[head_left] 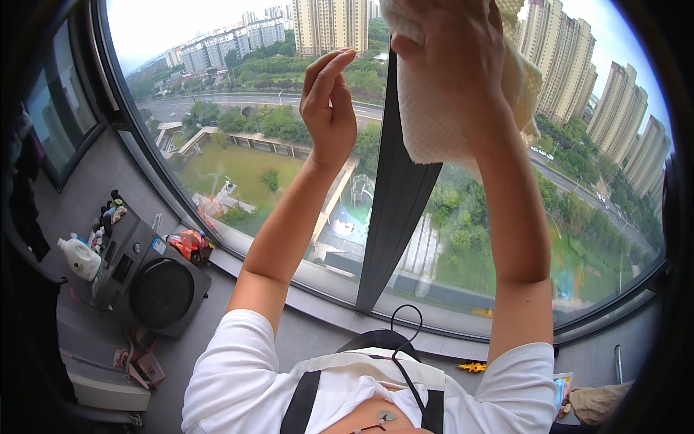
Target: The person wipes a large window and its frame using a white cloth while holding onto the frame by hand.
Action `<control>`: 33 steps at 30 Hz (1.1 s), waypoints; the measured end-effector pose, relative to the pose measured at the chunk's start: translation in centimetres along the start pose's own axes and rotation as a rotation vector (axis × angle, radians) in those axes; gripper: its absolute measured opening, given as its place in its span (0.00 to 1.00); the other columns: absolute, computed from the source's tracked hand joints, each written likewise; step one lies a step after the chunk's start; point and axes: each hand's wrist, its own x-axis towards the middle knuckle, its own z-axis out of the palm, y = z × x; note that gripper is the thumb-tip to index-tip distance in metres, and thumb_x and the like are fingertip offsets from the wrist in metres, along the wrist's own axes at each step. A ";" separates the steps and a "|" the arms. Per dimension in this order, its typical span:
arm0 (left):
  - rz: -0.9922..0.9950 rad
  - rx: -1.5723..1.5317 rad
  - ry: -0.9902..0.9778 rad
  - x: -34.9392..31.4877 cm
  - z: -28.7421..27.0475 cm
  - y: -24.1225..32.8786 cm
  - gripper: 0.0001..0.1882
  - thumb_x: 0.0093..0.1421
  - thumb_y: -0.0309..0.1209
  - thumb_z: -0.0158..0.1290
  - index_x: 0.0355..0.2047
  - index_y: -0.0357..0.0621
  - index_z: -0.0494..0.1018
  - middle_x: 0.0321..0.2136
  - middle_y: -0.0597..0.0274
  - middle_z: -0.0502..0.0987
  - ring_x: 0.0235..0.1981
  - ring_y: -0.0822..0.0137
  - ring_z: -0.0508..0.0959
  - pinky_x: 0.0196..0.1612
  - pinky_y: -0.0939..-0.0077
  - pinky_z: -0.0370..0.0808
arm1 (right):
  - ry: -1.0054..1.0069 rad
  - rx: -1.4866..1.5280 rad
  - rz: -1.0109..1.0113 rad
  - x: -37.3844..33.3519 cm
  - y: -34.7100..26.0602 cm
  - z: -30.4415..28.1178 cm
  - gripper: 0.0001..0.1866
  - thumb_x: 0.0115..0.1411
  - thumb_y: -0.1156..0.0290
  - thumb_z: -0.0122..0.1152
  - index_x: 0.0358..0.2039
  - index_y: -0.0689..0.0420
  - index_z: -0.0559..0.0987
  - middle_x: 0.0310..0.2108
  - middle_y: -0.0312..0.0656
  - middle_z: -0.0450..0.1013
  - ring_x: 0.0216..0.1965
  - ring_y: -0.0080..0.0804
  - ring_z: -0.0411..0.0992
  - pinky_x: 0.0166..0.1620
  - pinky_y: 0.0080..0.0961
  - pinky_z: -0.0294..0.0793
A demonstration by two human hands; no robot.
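My right hand (459, 54) is raised high and grips a cream-coloured textured cloth (434, 123). The cloth hangs below and beside the hand, in front of the dark window frame post (394, 195) and the right window pane (470, 210). Part of the cloth and some fingertips are cut off by the upper edge. My left hand (330, 108) is held up before the left window pane (289, 155), its fingers curled together with nothing visible in them. Whether it touches the glass, I cannot tell.
To the lower left stands a grey front-loading washing machine (160, 293) with a white detergent bottle (79, 258) on top. An orange-red bag (190, 246) sits by the window sill. A yellow object (473, 367) lies below the right pane, and a beige cloth item (598, 402) is at the lower right.
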 end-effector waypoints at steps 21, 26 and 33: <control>-0.088 0.175 -0.284 -11.7 -4.5 3.3 0.17 0.56 0.10 0.42 0.41 0.36 0.76 0.42 0.56 0.76 0.39 0.66 0.77 0.36 0.80 0.71 | -0.600 0.208 -0.124 -45.1 -14.4 1.3 0.15 0.52 0.63 0.55 0.42 0.34 0.77 0.56 0.16 0.65 0.60 0.19 0.57 0.62 0.56 0.39; -0.133 0.159 -0.262 -11.5 -4.0 3.2 0.17 0.56 0.11 0.41 0.41 0.36 0.76 0.42 0.55 0.76 0.37 0.66 0.76 0.35 0.80 0.71 | -0.488 0.272 -0.001 -39.7 -12.4 1.3 0.14 0.51 0.64 0.56 0.40 0.37 0.78 0.53 0.18 0.68 0.60 0.18 0.58 0.63 0.47 0.42; -0.036 0.095 -0.227 -8.2 -2.0 3.1 0.20 0.51 0.10 0.43 0.42 0.36 0.75 0.42 0.54 0.75 0.44 0.56 0.76 0.46 0.71 0.72 | -0.186 0.313 0.096 -20.9 -5.3 0.7 0.24 0.39 0.68 0.66 0.42 0.42 0.80 0.51 0.28 0.71 0.58 0.33 0.62 0.59 0.44 0.57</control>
